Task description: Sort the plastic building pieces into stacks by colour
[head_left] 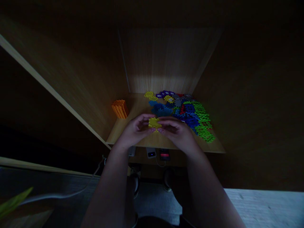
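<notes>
Between my two hands, over the front part of a wooden shelf, are yellow plastic interlocking tiles [154,122] with notched edges. My left hand [136,130] grips them from the left with thumb and fingers. From the right, my right hand [177,130] pinches the same tiles, its thumb near the left thumb. How many tiles are held I cannot tell. Behind my hands lie blue tiles [161,110], and green tiles [203,118] spread to the right. An orange stack of tiles [120,109] stands to the left.
More yellow tiles [149,94] and purple tiles [166,93] lie near the back panel. The wooden shelf [135,101] has side walls left and right. Below its front edge sit a light-coloured device [151,153] and a dark device [164,154] with a cable.
</notes>
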Tool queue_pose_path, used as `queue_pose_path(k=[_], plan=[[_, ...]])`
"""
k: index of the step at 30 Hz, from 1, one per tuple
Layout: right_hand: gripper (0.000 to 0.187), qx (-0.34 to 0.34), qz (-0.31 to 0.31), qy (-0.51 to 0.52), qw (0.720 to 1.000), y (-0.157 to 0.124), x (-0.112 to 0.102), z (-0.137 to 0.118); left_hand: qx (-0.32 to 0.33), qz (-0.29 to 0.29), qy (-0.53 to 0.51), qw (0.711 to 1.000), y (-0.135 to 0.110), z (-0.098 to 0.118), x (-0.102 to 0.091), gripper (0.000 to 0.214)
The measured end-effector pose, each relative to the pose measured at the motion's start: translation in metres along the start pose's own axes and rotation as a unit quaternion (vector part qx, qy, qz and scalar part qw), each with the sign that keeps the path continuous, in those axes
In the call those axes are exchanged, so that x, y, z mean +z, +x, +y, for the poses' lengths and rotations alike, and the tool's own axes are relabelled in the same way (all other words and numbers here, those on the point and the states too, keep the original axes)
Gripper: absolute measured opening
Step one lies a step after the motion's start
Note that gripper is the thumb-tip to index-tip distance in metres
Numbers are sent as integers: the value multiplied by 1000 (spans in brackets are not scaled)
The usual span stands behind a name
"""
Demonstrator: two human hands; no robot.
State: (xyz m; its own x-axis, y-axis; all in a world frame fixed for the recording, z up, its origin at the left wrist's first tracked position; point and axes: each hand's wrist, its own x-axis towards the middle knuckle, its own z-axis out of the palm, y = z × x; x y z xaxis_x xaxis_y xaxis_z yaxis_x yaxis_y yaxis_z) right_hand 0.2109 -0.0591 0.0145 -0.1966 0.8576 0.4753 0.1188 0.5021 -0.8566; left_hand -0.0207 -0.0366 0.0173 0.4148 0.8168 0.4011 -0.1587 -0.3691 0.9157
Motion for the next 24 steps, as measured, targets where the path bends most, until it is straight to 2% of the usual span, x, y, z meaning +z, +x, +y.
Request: queue_pose_path(k=[9, 14, 17, 24], plan=[[22, 6, -2, -60, 998, 3, -5, 6, 21, 33, 68, 997, 1, -2, -1, 47], [23, 8, 16, -114, 993, 2, -5, 9, 5, 67, 209, 976, -3, 10, -10, 62], [20, 9, 15, -151, 988, 1, -4, 8, -30, 55, 262, 963, -5, 14, -15, 67], [18, 3, -8, -183, 983, 2, -1, 7, -50, 24, 257, 965, -4, 8, -16, 70]])
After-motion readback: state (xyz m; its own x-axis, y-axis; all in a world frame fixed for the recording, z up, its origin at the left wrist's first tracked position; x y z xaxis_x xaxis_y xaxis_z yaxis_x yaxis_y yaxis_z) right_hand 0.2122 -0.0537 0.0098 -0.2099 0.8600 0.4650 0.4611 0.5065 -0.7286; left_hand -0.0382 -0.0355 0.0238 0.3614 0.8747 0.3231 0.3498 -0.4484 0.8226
